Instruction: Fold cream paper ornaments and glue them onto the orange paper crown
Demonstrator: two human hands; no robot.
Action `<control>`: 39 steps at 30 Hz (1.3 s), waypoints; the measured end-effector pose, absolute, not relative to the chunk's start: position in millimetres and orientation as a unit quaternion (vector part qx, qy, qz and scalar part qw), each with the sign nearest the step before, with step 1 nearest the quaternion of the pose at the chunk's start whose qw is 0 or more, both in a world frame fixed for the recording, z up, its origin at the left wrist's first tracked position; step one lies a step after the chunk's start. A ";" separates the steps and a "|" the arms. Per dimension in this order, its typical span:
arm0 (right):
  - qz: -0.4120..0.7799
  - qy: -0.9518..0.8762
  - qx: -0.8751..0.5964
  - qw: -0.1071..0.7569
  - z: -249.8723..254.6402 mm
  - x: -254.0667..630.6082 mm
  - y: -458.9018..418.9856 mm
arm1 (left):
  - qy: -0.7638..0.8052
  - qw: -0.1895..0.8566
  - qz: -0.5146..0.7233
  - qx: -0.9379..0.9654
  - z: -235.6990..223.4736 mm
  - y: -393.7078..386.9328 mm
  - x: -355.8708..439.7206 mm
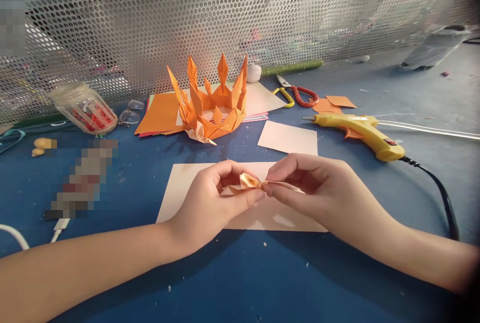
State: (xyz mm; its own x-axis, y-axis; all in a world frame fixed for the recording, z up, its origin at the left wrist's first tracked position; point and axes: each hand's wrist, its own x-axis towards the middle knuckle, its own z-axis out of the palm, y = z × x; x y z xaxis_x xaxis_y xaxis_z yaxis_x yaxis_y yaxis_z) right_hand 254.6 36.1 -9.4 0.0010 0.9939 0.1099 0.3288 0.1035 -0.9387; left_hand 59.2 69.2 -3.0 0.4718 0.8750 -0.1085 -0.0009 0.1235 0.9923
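My left hand [212,200] and my right hand [313,185] meet over a pale peach sheet of paper [180,188] on the blue table. Both pinch a small folded peach paper piece [249,181] between thumbs and fingertips; the piece is crumpled into folds and partly hidden by my fingers. Behind them stands an orange folded paper crown [212,100] with several tall points, resting on a stack of orange and pale sheets [159,113].
A yellow glue gun [362,130] with a black cord lies at the right. Scissors [298,94] and orange scraps [333,103] lie behind it. A second pale sheet [288,138], a tipped jar [84,108], and a perforated metal screen [225,13] along the back.
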 end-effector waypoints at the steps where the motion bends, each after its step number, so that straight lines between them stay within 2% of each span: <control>1: 0.379 -0.596 -0.553 0.441 -9.6 254.9 35.6 | 0.385 0.646 0.337 0.566 -3.5 68.7 59.2; 6: 0.385 -0.590 -0.576 0.415 -9.3 255.0 36.8 | 0.376 0.641 0.343 0.575 -3.6 67.7 58.7; 12: 0.370 -0.609 -0.523 0.467 -5.3 252.9 38.3 | 0.371 0.632 0.362 0.576 -2.9 68.3 59.1; 16: 0.395 -0.604 -0.515 0.463 -5.8 255.0 38.4 | 0.364 0.641 0.367 0.568 -5.0 68.7 59.2; 31: 0.678 -0.455 -0.392 0.423 -4.6 255.6 43.0 | 0.297 0.754 0.375 0.451 -4.6 76.4 58.9; 34: 0.663 -0.450 -0.404 0.440 -4.6 254.6 43.0 | 0.318 0.746 0.407 0.419 -4.1 77.8 58.7; 39: 0.552 -0.516 -0.453 0.473 -4.4 252.5 40.9 | 0.355 0.723 0.411 0.426 -3.8 75.4 59.9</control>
